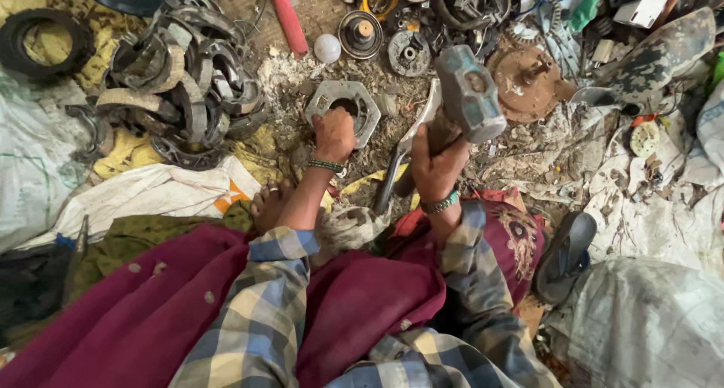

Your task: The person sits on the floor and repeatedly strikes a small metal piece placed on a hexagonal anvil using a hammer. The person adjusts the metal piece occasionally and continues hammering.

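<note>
The left hand (pixel 334 134) presses down on a grey metal housing (pixel 344 106) with a hexagonal outline and a round hole, which lies flat on the littered floor (pixel 528 162). Its fingers (pixel 326 118) are curled together over the near rim of the part. The right hand (pixel 437 164) is clamped around the handle of a heavy hammer (pixel 469 94), whose grey head stands raised above and to the right of the housing. So the housing lies to the left of the hammer fingers and lower, just beside the left fingers. A long metal tool (pixel 400 162) lies between both hands.
</note>
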